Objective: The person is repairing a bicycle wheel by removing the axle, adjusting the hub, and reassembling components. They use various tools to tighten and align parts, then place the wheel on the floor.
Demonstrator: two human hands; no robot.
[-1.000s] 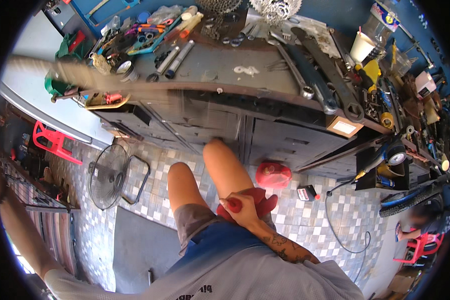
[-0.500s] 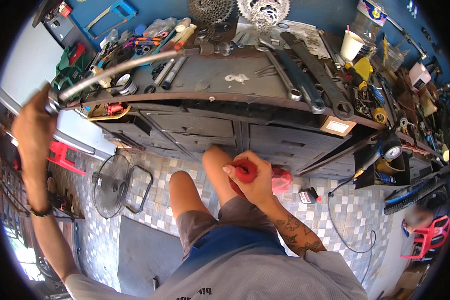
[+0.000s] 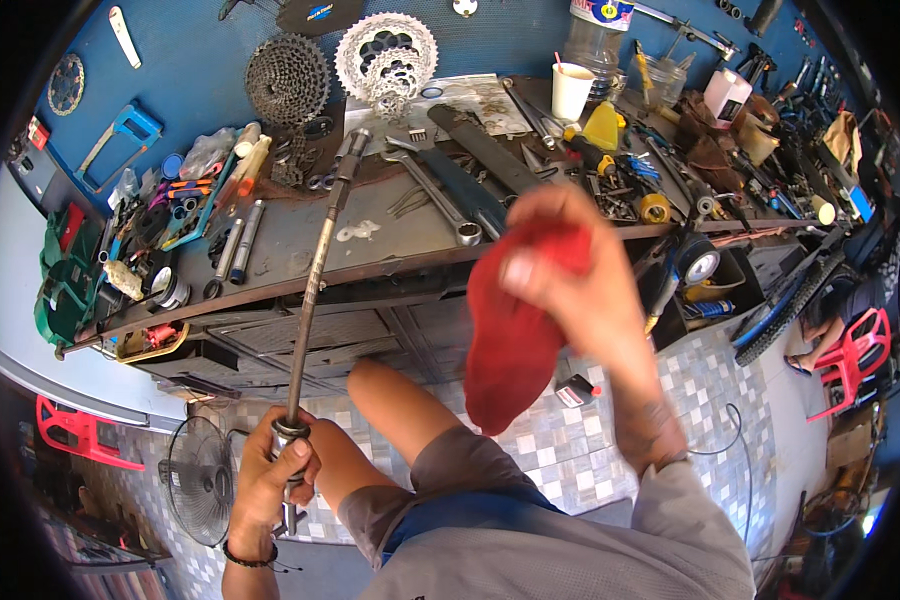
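Observation:
In my left hand [image 3: 260, 485] is a long, slim metal rod [image 3: 313, 275], gripped round a collar near its lower end. The rod stands nearly upright, leaning a little right at the top. Its thicker upper end passes in front of the workbench [image 3: 260, 300], and a short piece sticks out below my fist. A red cloth rag [image 3: 515, 345] hangs from my right hand [image 3: 595, 290], pinched with the thumb across it. That hand is blurred, raised before the bench's front edge, apart from the rod. Beyond it lie a combination wrench [image 3: 435, 200] and other long tools.
Bicycle cassettes [image 3: 288, 80] lean against the blue wall. A white cup [image 3: 571, 92] stands by a clear bottle [image 3: 595, 60]. Loose tools crowd the bench's right side. On the floor are a fan [image 3: 198, 480], a small dark bottle [image 3: 574, 390] and red chairs [image 3: 855, 350].
My left hand has brought the rod from the far left in toward my knees, turning it from slanted to nearly upright. My right hand has lifted the rag up and right, and it now hangs loose.

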